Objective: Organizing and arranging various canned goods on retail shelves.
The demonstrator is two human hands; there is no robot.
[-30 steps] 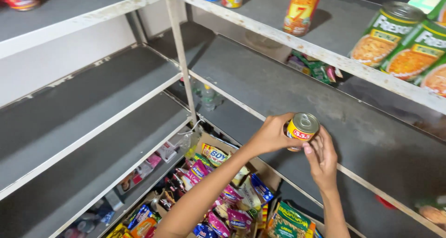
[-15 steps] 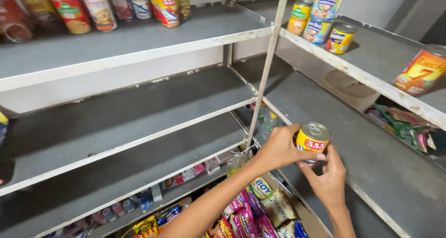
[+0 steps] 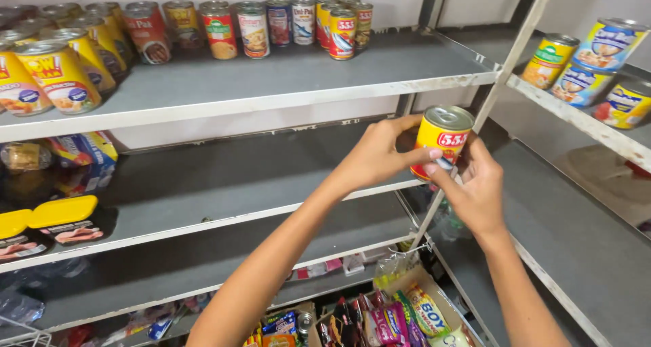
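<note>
Holding a yellow can (image 3: 442,142) upright between both hands, the person had it raised in front of the white metal shelving, just beside the slanted white upright post (image 3: 505,69) where two shelf runs met. Left hand (image 3: 374,158) curled around the can's left side, fingers closed on the label, thumb across the front. Right hand (image 3: 476,188) came in from below and right, fingertips pressed to the lower edge of the can, palm partly open beneath it. Can's silver lid faced up; red band on the label faced the camera.

Upper shelf (image 3: 285,83) to the left carried a row of cans along the back wall, among them a red-and-yellow can (image 3: 342,32) of the same look as the held one, well apart from it. Larger yellow cans (image 3: 51,76) stood at the far left. Right-hand shelf (image 3: 576,120) bore blue-and-yellow cans (image 3: 597,55) near its edge. Middle shelf (image 3: 224,177), grey, lay behind the hands; flat yellow-lidded tins (image 3: 51,218) sat at its left end. Below, a cardboard box (image 3: 413,282) held bright snack packets (image 3: 407,316).
</note>
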